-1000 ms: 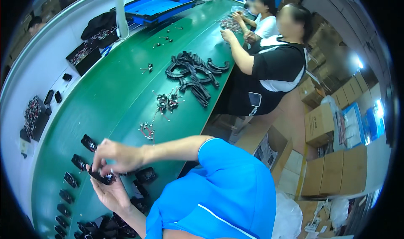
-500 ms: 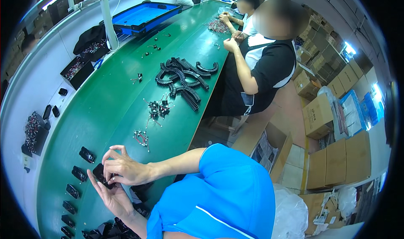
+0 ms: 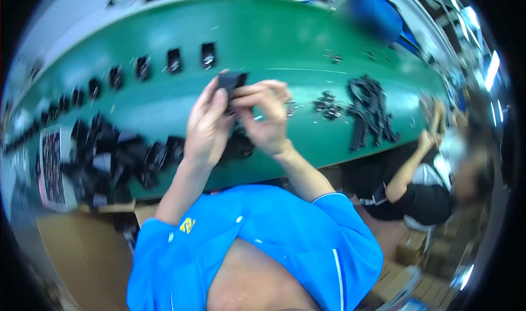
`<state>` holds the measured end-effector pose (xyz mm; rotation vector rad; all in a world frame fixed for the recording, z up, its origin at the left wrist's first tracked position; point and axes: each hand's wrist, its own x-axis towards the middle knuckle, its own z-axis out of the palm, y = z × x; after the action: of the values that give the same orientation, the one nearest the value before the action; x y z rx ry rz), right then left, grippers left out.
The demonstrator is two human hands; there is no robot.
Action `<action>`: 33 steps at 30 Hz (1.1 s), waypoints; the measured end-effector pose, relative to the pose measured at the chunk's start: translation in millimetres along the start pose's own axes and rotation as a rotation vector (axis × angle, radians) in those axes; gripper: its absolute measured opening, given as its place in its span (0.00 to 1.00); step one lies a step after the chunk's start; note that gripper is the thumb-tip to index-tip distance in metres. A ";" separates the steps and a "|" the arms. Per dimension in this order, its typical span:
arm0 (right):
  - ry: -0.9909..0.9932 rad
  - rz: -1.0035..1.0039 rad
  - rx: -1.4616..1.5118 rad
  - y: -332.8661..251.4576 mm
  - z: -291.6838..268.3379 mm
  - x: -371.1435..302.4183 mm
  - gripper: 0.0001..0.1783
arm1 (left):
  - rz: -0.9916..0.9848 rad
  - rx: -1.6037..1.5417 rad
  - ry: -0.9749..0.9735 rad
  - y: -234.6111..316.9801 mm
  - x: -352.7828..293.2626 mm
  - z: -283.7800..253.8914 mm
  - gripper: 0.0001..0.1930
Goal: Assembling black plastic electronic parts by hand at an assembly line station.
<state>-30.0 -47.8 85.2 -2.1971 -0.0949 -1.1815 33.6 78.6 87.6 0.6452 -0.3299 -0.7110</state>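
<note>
A small black plastic case (image 3: pixel 231 81) is held up above the green bench, in front of my chest. My left hand (image 3: pixel 207 126) is closed around its left side, thumb on the near face. From the other side, the bent fingers of my right hand (image 3: pixel 265 114) meet the case's lower right part. Whether a small part is pinched in them is blurred. Beyond my hands, a long row of similar black cases (image 3: pixel 174 61) curves away to the left. Below and left of my left hand lies a heap of black plastic cases (image 3: pixel 104 152).
On the green bench (image 3: pixel 285 37), wired small parts (image 3: pixel 329 105) lie right of my hands, beside a pile of black ribbed strips (image 3: pixel 370 111). A co-worker in black and white (image 3: pixel 422 196) sits at the right. A box of small parts (image 3: pixel 53 166) stands at the left; a cardboard box (image 3: pixel 82 251) is below.
The view has swung to the left, bringing the row and heap of cases into fuller sight. My hands still hold a black case, now raised and turned more upright.
</note>
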 end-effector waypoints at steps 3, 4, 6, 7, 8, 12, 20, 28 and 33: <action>-0.032 -0.012 -0.043 -6.5 9.3 -2.4 0.12 | 0.109 0.178 0.087 2.7 -6.2 3.8 0.25; -0.022 -0.045 -0.194 -7.8 10.7 -3.1 0.12 | 0.181 0.369 0.125 3.0 -6.8 4.4 0.24; -0.012 -0.027 -0.143 -10.8 12.8 0.4 0.12 | 0.181 0.295 0.138 5.0 -5.8 4.6 0.24; 0.007 -0.009 -0.103 -12.4 14.1 3.1 0.11 | 0.178 0.222 0.137 5.9 -5.4 4.8 0.24; 0.026 0.010 -0.063 -13.8 15.1 5.2 0.11 | 0.176 0.148 0.134 6.7 -5.4 5.0 0.24; 0.007 0.037 0.019 -13.6 10.6 7.7 0.10 | 0.132 0.074 0.121 10.4 -5.6 4.1 0.23; -0.026 0.049 0.059 -8.9 3.9 13.0 0.08 | 0.043 -0.051 0.169 2.3 -3.6 -4.2 0.18; 0.118 0.046 0.018 10.1 6.9 8.6 0.08 | 0.074 0.175 0.076 1.3 10.1 -13.9 0.16; 0.147 -0.032 -0.147 19.8 0.2 -1.3 0.09 | 0.083 0.375 0.058 -6.9 14.9 -0.3 0.17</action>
<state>-23.8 -63.1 74.3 -2.2326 0.0189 -1.4028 41.0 64.4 83.9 0.9998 -0.4385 -0.5531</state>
